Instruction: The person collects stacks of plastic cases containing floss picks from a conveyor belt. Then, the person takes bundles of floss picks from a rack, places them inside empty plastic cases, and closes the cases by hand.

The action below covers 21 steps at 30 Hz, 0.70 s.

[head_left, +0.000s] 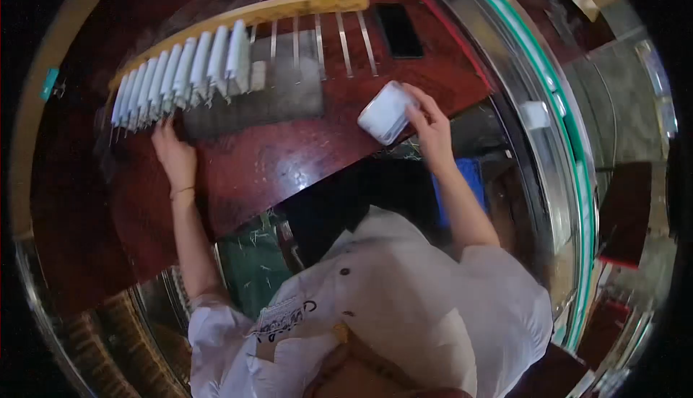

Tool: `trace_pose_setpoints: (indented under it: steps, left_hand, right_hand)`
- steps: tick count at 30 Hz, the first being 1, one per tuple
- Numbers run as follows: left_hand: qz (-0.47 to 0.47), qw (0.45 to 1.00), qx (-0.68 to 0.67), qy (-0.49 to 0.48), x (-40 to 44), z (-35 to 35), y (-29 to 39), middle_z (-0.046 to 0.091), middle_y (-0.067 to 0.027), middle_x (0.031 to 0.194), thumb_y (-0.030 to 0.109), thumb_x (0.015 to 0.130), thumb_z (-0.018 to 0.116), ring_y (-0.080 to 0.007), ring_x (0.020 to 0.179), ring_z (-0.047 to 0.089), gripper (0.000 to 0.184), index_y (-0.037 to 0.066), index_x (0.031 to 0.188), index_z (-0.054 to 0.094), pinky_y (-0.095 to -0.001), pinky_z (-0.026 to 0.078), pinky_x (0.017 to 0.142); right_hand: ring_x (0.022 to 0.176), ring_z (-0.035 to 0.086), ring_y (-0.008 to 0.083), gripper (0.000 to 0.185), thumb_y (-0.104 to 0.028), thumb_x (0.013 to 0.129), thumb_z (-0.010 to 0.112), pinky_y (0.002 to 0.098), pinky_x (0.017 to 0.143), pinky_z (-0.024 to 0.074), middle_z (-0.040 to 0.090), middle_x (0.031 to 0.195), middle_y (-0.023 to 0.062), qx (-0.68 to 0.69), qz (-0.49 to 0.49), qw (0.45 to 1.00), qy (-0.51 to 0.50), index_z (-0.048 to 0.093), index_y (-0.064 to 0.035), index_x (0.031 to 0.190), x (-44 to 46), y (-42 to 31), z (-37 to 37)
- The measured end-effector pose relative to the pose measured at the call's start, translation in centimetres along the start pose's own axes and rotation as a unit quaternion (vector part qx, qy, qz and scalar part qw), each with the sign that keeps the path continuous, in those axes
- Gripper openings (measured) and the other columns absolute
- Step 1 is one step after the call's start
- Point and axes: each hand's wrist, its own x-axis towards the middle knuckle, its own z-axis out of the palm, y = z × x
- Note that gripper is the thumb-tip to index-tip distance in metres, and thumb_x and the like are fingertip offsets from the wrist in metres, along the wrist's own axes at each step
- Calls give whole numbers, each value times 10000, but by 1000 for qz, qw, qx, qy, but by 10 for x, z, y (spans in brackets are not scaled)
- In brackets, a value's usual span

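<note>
My right hand point(432, 129) holds a white, rounded rectangular stack point(386, 113) that looks like thin folded sheets, thumb and fingers on its right side. It is just above the near right edge of the table. On the left, my left hand point(175, 154) reaches forward with fingers extended, its fingertips at the lower ends of a row of white folded bundles point(177, 73). The bundles hang side by side along a long wooden bar point(289, 6) with thin metal rods. Several rods point(320, 44) at its right end are bare. What the left fingertips touch is partly hidden.
A black phone point(399, 31) lies right of the bar. A grey flat sheet point(292, 94) lies under the rods on the dark red table point(245, 174). To the right runs a conveyor-like rail with a green edge point(570, 127). Something blue point(473, 181) is below my right forearm.
</note>
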Motion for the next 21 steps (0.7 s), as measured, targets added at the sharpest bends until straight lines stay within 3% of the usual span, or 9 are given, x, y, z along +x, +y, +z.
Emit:
trace_pose_setpoints:
  steps: [3, 7, 10, 12, 13, 14, 16, 19, 21]
  left_hand:
    - [-54, 939, 299, -160, 36, 26, -57, 460, -216, 1225, 65, 724, 536, -361, 1126, 432, 503, -50, 1204, 442, -519, 282, 992]
    - [3, 879, 413, -236, 57, 75, -142, 518, -165, 1191, 174, 792, 457, -318, 1137, 447, 428, 21, 1189, 503, -516, 333, 933]
    - [-19, 885, 398, -241, 56, 81, -147, 533, -151, 1174, 170, 806, 469, -293, 1105, 473, 376, 27, 1146, 541, -498, 341, 921]
    - [16, 908, 374, -191, 51, 60, -127, 567, -169, 1090, 208, 835, 487, -288, 1067, 497, 347, 27, 1123, 554, -492, 366, 886]
    - [7, 913, 363, -184, 50, 42, -105, 570, -169, 1084, 233, 853, 490, -283, 1072, 492, 323, 47, 1103, 575, -483, 373, 875]
    - [20, 933, 334, -134, 44, 28, -89, 563, -136, 1099, 248, 826, 530, -277, 1076, 481, 299, 60, 1047, 597, -463, 365, 873]
    - [24, 969, 233, -82, 28, 0, -61, 549, -102, 1105, 291, 763, 626, -277, 1091, 452, 256, 81, 908, 638, -442, 352, 871]
    - [102, 983, 138, -72, 9, -38, -31, 531, -120, 1122, 267, 717, 680, -296, 1097, 444, 234, 42, 765, 637, -458, 352, 879]
    - [61, 993, 6, -105, -2, -39, -32, 520, -140, 1132, 246, 724, 678, -315, 1067, 467, 267, -3, 673, 599, -438, 373, 872]
  right_hand:
    - [965, 489, 125, 320, -116, 885, 486, 246, 852, 374, 543, 1067, 57, -33, -17, 966, 255, 483, -9, 1186, -3, -1, -86]
    - [903, 515, 189, 278, -175, 899, 465, 277, 799, 410, 549, 997, 114, -150, -108, 816, 548, 486, 23, 1094, -26, 66, -254]
    - [913, 534, 235, 286, -174, 881, 484, 311, 809, 421, 566, 991, 149, -277, -69, 760, 583, 507, 5, 1103, -38, 54, -289]
    - [927, 544, 285, 284, -176, 859, 511, 349, 810, 431, 570, 1024, 173, -492, 172, 739, 426, 542, -24, 1097, -35, 43, -296]
    - [898, 551, 313, 289, -168, 823, 563, 363, 794, 438, 571, 1049, 173, -582, 147, 665, 444, 568, -51, 1087, -24, 25, -275]
    - [898, 551, 313, 289, -168, 823, 563, 363, 794, 438, 571, 1049, 173, -582, 139, 673, 436, 568, -51, 1087, -13, 22, -266]
    - [869, 556, 301, 300, -156, 790, 615, 358, 777, 441, 576, 1029, 157, -544, -133, 734, 384, 574, -46, 1067, 14, 22, -245]
    - [838, 538, 169, 301, -141, 774, 662, 286, 754, 433, 568, 953, 82, -215, -64, 946, 235, 575, -41, 1044, 55, 11, -119]
    - [824, 512, 113, 305, -143, 781, 661, 245, 732, 423, 553, 954, 46, -168, -95, 978, 80, 565, -35, 1049, 71, -1, -16]
